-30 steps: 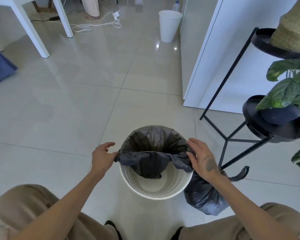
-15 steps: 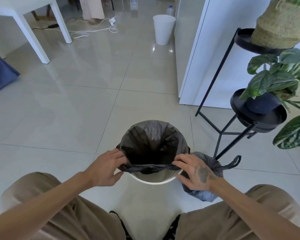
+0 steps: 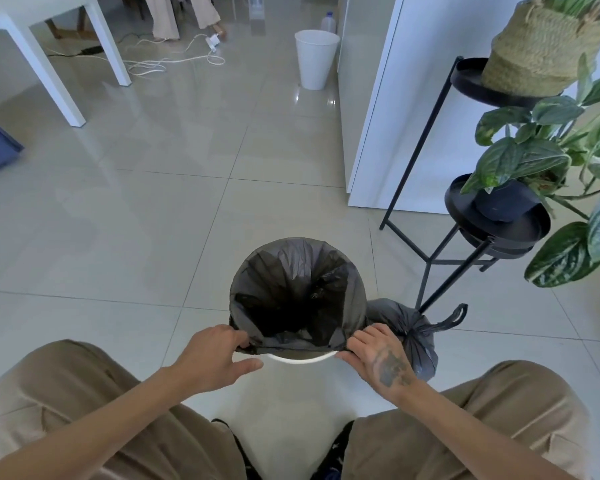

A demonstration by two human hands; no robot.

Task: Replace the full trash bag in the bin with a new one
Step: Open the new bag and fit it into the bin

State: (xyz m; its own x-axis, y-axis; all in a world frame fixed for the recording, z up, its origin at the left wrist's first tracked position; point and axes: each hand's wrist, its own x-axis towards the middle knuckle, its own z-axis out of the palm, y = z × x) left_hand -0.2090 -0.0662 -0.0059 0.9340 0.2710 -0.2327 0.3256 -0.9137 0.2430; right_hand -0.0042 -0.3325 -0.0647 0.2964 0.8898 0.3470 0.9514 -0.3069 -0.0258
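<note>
While a knotted full bag (image 3: 407, 336) sits on the floor tiles (image 3: 153, 216) just beyond the right hand (image 3: 381, 355), a person stretches the new liner (image 3: 297, 292) over the mouth of a white bin (image 3: 300, 359) held between their knees. The left hand (image 3: 215, 358) pinches the liner's near edge at its own side of the rim, fingers curled on the plastic, thumb free below. The right hand grips the same edge at the opposite side, fingers closed on the film. Between the two hands the hem runs taut and level, with a sliver of bare white rim showing just nearer the body. Away from the hands, the liner already cloaks the far rim.

Judged from this, the near lip is what remains. Doing it well likely means drawing both pinches down and toward the body together, keeping equal tension so the far side does not slip off, then folding a generous cuff over the edge. Thin film may tear if yanked from one side.
</note>
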